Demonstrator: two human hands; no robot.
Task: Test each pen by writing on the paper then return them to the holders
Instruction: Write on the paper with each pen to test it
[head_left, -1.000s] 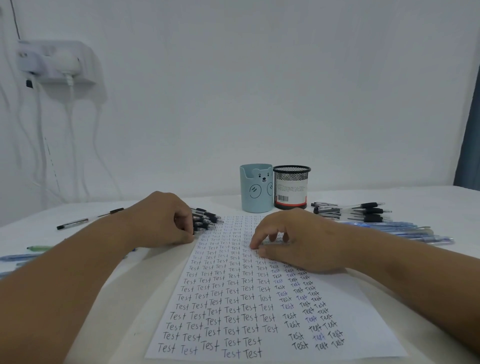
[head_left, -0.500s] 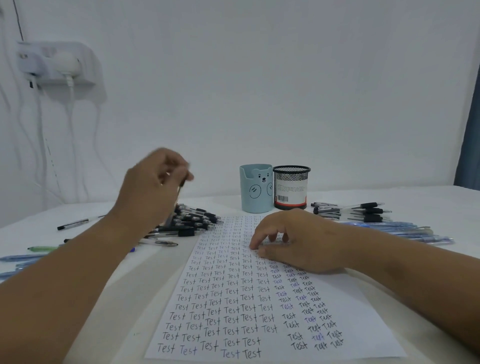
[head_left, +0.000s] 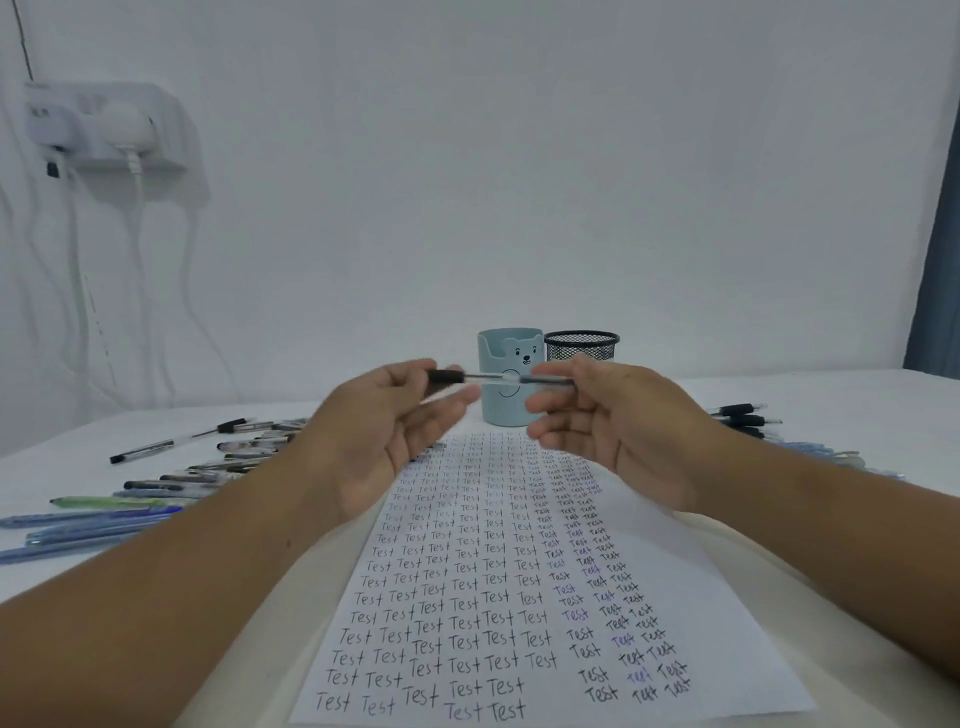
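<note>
A clear pen (head_left: 491, 378) with a black cap was level above the word-covered paper (head_left: 519, 571). At twelve o'clock stood a blue bear holder (head_left: 511, 410) and black mesh holder (head_left: 582, 345).

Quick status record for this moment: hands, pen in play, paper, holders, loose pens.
left hand: raised over the paper, pinching the pen's black-cap end
right hand: raised, pinching the pen's other end
pen: clear barrel, held level between both hands, cap on
paper: flat on table, columns of "Test", nearly full
blue bear holder: upright behind the paper, no pens showing
black mesh holder: upright beside it, no pens showing
left pen pile: loose on table
right pen pile: loose on table
</note>
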